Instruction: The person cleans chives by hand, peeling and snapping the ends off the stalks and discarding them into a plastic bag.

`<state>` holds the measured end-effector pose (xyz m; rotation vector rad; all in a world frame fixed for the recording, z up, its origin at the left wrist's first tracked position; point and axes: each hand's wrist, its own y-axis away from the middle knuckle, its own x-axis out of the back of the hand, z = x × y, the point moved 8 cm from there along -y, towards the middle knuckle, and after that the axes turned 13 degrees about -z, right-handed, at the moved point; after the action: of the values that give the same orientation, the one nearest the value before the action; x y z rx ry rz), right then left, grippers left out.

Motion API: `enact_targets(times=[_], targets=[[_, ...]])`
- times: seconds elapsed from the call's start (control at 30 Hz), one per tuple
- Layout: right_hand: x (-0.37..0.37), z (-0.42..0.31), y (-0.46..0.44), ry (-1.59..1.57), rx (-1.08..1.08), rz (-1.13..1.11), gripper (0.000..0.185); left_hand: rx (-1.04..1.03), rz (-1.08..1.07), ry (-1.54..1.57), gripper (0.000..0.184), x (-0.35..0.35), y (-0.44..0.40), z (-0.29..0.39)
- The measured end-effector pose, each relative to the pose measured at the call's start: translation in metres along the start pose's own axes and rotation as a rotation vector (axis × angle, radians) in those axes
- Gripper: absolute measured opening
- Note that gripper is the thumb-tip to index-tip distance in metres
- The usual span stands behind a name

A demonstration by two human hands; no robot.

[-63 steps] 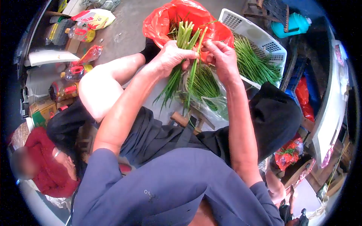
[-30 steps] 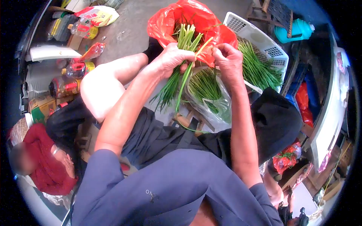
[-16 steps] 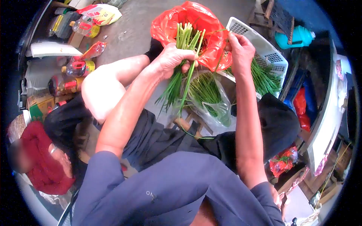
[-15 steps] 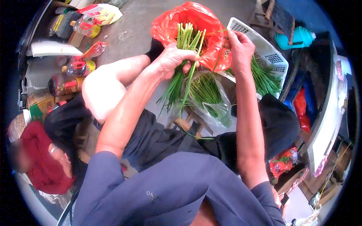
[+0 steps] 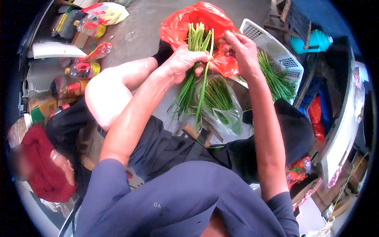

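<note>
In the head view, the left hand (image 5: 182, 63) is closed around a bunch of long green stalks (image 5: 196, 37), the thumb laid across it. The pale cut ends point up and away, over the mouth of a red plastic bag (image 5: 172, 24), while the darker leaves hang down below the fist. One stalk stands a little apart from the rest, by the thumb tip.

The right hand (image 5: 242, 49) is beside the bunch, over the right edge of the red plastic bag, with thumb and forefinger brought narrowly together. It may have a thin strand between the fingertips, but I cannot tell.

Below and between the forearms, a clear plastic bag (image 5: 236, 122) holds more green stalks (image 5: 216, 94). To the right of the red plastic bag, a white slotted basket (image 5: 285, 47) holds a loose pile of green leaves (image 5: 274, 81). Just beyond the basket is a teal jug (image 5: 312, 41).

At the left side are oil bottles (image 5: 90, 28) and a seated person in a dark red top (image 5: 45, 173), one hand on the forearm or lap.
</note>
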<state>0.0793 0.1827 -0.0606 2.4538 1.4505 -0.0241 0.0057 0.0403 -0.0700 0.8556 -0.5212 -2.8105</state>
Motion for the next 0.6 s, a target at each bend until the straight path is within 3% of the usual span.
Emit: enact_targets(times=[0.27,0.6], targets=[[-0.029,0.01,0.018,-0.013,-0.038,-0.185,0.026,-0.007,-0.005,0.05,0.01,-0.002,-0.003,-0.007],[-0.032,0.018,0.023,-0.125,-0.05,-0.184,0.022,-0.021,0.018,-0.071,0.013,-0.002,-0.006,-0.007]])
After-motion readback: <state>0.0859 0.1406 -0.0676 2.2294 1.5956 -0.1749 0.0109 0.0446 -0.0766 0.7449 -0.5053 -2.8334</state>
